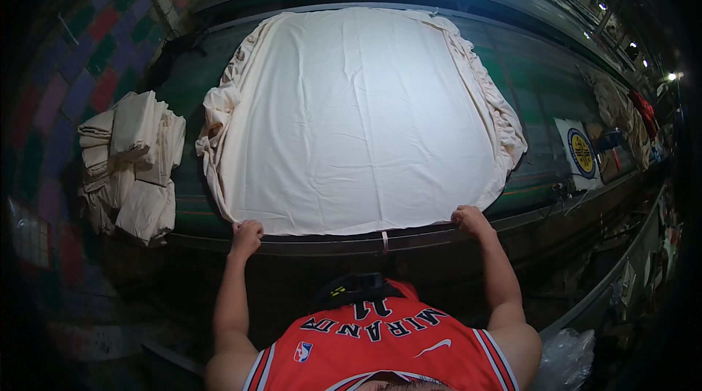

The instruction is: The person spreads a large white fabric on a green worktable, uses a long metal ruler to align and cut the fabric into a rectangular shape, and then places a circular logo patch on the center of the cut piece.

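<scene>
A large cream cloth [365, 120] lies spread over a long green table, smooth across the middle with a few fold lines. Its left and right sides are gathered into ruffled bunches. My left hand [248, 237] is closed on the near left corner of the cloth. At the near right corner, my right hand [472, 220] grips the same edge, fingers curled. Between the two hands the near edge runs almost straight along the table's front rim. A short white strip [385, 242] hangs at the rim below it.
Folded cream cloths [131, 164] are stacked at the table's left end. To the right lie a white sheet with a round blue-and-yellow emblem [580, 153] and a crumpled beige cloth [614, 109]. A painted brick wall [80, 91] stands left. Clear plastic [567, 358] sits lower right.
</scene>
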The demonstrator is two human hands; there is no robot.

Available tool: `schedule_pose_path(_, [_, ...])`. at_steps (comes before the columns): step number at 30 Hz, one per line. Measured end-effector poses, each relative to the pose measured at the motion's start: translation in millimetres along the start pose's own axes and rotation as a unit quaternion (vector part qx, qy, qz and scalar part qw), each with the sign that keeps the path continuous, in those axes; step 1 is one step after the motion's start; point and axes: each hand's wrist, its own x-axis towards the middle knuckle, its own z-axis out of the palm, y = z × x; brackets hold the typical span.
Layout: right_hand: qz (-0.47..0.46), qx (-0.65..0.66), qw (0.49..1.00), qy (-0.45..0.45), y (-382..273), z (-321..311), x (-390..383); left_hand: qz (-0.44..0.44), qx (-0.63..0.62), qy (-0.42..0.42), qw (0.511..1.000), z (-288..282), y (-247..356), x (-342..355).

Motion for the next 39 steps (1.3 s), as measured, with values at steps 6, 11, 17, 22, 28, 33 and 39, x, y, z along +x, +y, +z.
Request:
schedule_pose_path(6, [-0.042, 0.089, 0.993, -0.063, 21.2, 5.0, 4.9, -0.067, 0.038, -0.069, 0.995, 0.0, 2.4, 6.2])
schedule_pose_path(11, [-0.009, 0.134, 0.981, -0.138, 31.8, 7.2, 14.3, -0.14, 0.054, -0.109, 0.983, 6.0, -1.0, 17.8])
schedule_pose_path(17, [-0.03, 0.07, 0.993, -0.092, 27.2, -21.0, 3.4, -0.128, 0.048, -0.109, 0.985, 8.4, 5.0, 21.9])
schedule_pose_path(22, [-0.023, -0.101, 0.994, -0.032, 39.9, -31.7, -7.1, -0.03, 0.06, -0.029, 0.997, 10.4, 23.3, 15.7])
schedule_pose_path(28, [-0.002, 0.012, 1.0, 0.028, 62.6, -33.2, -28.9, -0.083, 0.005, -0.042, 0.996, 12.1, 19.8, 8.2])
schedule_pose_path(33, [0.01, 0.133, 0.986, 0.104, 74.2, -38.5, -38.7, -0.022, -0.078, 0.035, 0.996, 13.9, 1.3, 2.0])
schedule_pose_path(39, [-0.044, 0.037, 0.997, 0.049, 81.7, -33.8, -38.4, 0.001, -0.029, 0.069, 0.997, 12.2, -3.2, -5.6])
